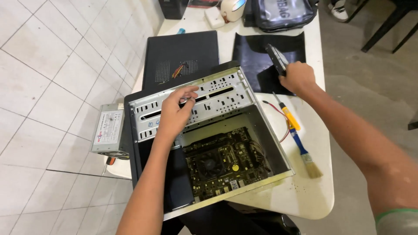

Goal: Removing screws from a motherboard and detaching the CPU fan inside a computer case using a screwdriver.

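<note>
While the right hand [297,76] grips a hard drive [276,58] beside the computer case [244,143], the left hand [175,112] pinches the drive cage [217,98]; seating the drive there likely follows.

I see everything through a single camera on my head, tilted steeply down and a little forward over the white table [305,191]. It sits close, about arm's reach above the open grey metal computer case [209,130]. My forearms enter from the bottom edge.

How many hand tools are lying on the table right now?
2: a yellow-handled screwdriver and a blue-handled brush, both right of the open computer case, below the right hand. Others may be hidden.
</note>
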